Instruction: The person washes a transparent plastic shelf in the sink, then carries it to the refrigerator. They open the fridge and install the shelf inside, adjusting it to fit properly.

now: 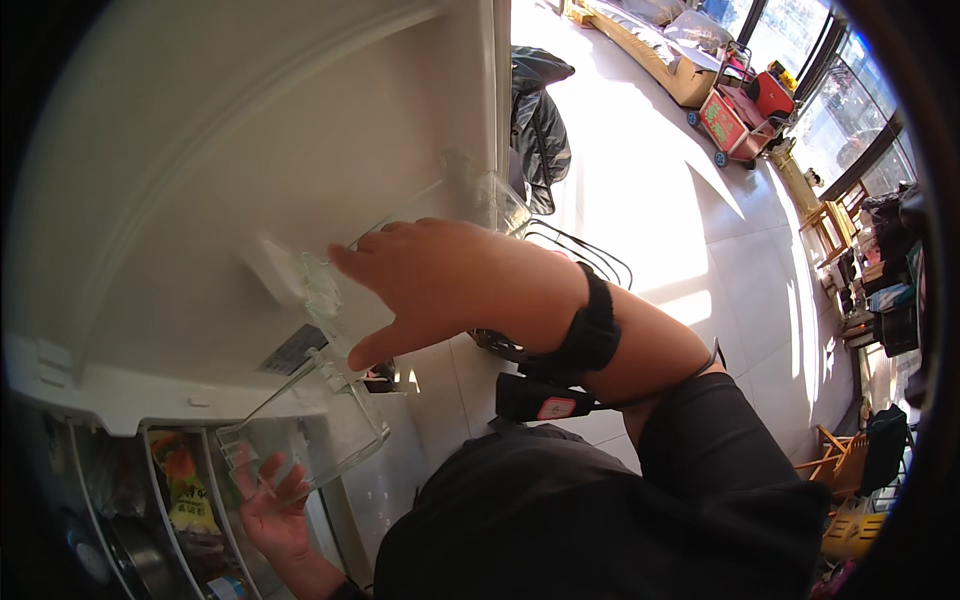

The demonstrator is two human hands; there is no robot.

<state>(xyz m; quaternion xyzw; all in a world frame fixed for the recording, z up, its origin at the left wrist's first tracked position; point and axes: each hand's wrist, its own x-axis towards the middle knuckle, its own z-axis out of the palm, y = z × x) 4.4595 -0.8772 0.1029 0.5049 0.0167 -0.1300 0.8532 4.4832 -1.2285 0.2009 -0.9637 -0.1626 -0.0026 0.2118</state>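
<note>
At the lower left, a clear plastic refrigerator bin (345, 430) is tilted against the inner side of the open white refrigerator door (250, 160). My left hand (277, 515) is at its lower end, palm up, with curled fingers gripping the edge. My right hand (425, 275) reaches across above the clear plastic, thumb spread wide from the fingers and nothing visible in its grasp. More clear plastic (485, 200) shows beyond my right wrist; whether it is one piece with the bin, I cannot tell. A black strap (590, 320) circles my right wrist.
Refrigerator shelves (215, 500) at the lower left hold a yellow food packet (188, 490) and a dark round pan (140, 555). Black bags (540, 120) hang beyond the door. A red cart (735, 120) and wooden chairs (840, 460) stand farther off on the tiled floor (740, 270).
</note>
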